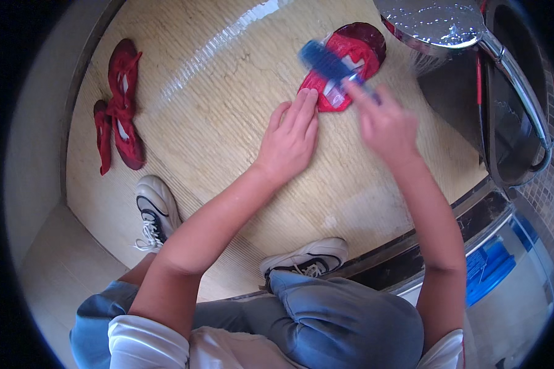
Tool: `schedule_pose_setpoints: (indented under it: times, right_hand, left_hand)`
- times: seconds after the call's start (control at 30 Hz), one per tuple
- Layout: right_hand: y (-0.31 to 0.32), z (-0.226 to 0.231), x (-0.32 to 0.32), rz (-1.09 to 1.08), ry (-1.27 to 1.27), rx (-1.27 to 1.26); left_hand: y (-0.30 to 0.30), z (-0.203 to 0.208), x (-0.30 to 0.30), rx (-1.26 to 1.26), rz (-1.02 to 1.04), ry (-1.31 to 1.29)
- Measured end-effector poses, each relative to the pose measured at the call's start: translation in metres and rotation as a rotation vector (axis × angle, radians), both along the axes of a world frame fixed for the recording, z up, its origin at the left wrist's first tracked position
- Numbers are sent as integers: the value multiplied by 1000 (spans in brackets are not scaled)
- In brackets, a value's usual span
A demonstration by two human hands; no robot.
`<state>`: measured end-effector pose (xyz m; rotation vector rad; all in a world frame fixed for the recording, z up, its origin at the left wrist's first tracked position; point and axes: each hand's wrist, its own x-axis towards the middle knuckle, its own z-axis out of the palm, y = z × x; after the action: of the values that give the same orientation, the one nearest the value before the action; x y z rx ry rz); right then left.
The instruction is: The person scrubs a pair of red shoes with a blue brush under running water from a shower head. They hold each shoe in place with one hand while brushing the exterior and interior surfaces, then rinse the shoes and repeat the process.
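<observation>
A wet red cloth slipper with a shiny dark red end lies on the floor, far and right of centre. My left hand reaches to its near left edge; the fingertips press on the cloth and the fingers look closed on it, though the thumb's hold is hard to make out. My right hand is closed round the handle of a blue brush, its index finger stretched along it. The brush head lies across the slipper, smeared by motion, and covers part of it.
More red slippers lie at the far left. A chrome shower head sprays water beside a dark basin at the right. Below it stands a pale container with a blue object. My sneakers rest on the ribbed floor.
</observation>
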<state>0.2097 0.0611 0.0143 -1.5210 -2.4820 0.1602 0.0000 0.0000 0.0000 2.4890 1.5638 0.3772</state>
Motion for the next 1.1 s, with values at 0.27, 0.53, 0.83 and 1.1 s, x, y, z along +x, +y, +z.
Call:
schedule_pose_setpoints:
  times: [0.27,0.53,0.83,1.1]
  right_hand:
    - [-16,26,-3,116,111,-120]
    - [-3,12,6,-95,69,-83]
    - [14,0,21,-306,343,27]
    - [-19,9,6,-118,558,-160]
  left_hand:
    - [-12,10,7,-32,2,-15]
    - [5,10,13,9,84,-101]
    - [38,19,23,-153,370,-281]
    - [57,-7,10,-546,743,-896]
